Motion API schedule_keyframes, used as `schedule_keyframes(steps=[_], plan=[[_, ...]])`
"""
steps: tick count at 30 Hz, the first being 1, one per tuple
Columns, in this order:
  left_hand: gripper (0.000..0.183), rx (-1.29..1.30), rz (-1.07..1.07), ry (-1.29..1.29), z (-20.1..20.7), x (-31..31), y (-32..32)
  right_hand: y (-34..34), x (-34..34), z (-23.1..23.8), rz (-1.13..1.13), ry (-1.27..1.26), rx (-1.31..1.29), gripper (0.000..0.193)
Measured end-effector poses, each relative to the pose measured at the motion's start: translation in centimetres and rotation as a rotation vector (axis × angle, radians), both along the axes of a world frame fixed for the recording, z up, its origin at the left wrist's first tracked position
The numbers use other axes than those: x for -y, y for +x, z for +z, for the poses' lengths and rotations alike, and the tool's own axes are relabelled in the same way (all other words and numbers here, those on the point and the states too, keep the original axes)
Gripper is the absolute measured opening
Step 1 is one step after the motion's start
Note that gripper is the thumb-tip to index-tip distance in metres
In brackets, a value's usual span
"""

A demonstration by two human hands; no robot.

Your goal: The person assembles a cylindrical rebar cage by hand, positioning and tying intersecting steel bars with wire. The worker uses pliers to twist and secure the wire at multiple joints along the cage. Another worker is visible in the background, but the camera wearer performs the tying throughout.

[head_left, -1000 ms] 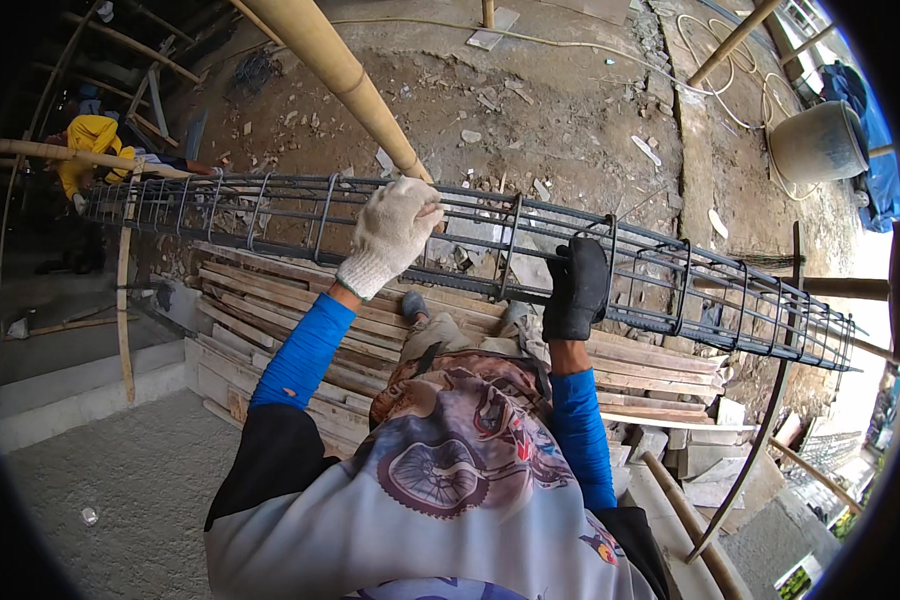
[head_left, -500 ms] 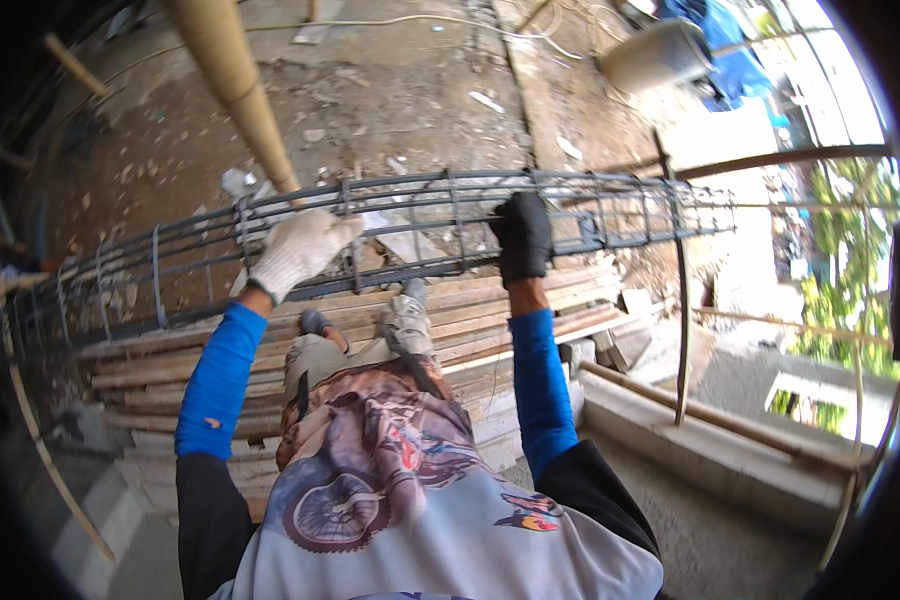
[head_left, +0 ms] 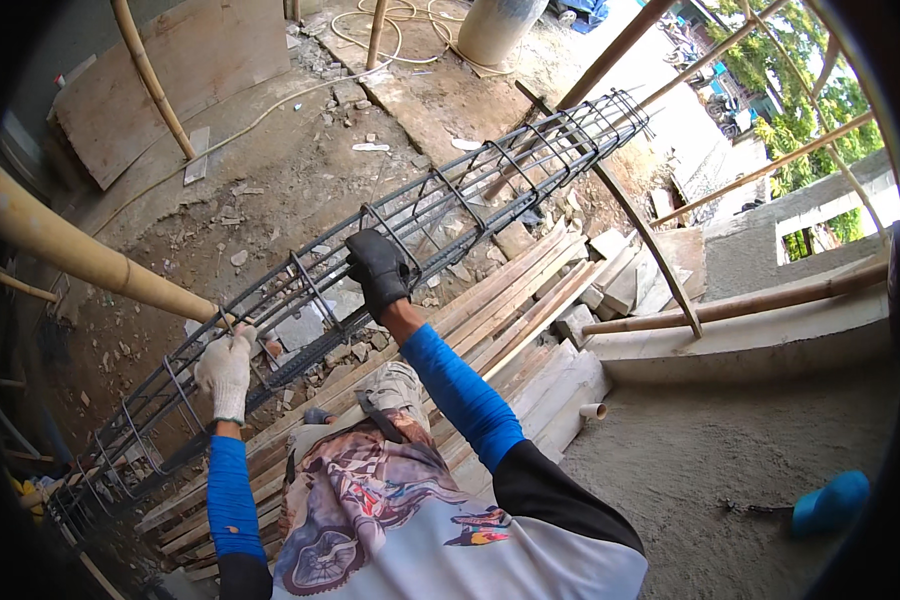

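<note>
A long rebar cage (head_left: 340,335) runs slantwise from the lower left to the upper right, its dark bars tied with square stirrups. On its near left part, my left hand (head_left: 224,374) in a white knit glove is closed around a thin bar beside a stirrup. Farther along, my right hand (head_left: 378,272) in a black glove is closed in a fist on the cage's upper bars, next to another stirrup. The fingertips of both hands are partly hidden. Beyond my left hand, a thick bamboo pole (head_left: 110,255) meets the cage.
Wooden planks (head_left: 495,310) lie stacked under the cage near my legs. A curved wooden stick (head_left: 650,240) crosses near its far end. Rubble covers the ground behind. A drum (head_left: 495,28) and hose (head_left: 310,92) are farther back. At right are a concrete ledge (head_left: 750,345) and blue object (head_left: 830,503).
The view has turned, so the cage now slants up to the right instead of lying nearly level. My left hand appears lower and farther left, my right hand farther left; both stay closed on the cage.
</note>
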State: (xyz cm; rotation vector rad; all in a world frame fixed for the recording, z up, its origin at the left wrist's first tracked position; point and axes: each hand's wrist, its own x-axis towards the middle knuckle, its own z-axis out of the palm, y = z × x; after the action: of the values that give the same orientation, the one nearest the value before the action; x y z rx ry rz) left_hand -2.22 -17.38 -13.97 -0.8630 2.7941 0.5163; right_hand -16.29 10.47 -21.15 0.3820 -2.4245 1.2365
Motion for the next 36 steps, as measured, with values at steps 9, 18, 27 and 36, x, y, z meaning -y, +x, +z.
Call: schedule_keyframes(steps=[9,18,27,36], plan=[[0.071,-0.134,0.066,0.119,-2.6,2.1,0.8,-0.7,3.2,-2.5,0.050,0.405,0.171,0.008],[0.064,-0.196,0.169,0.437,-4.7,2.5,2.1,0.9,2.6,0.7,0.297,0.321,0.298,0.005],[0.087,0.117,0.183,0.790,-4.5,4.0,2.4,2.8,-20.1,17.2,0.572,-0.757,0.997,0.030],[0.080,0.047,0.215,0.670,-4.8,3.5,2.2,-10.3,-57.1,20.1,-0.354,0.200,0.267,0.025]])
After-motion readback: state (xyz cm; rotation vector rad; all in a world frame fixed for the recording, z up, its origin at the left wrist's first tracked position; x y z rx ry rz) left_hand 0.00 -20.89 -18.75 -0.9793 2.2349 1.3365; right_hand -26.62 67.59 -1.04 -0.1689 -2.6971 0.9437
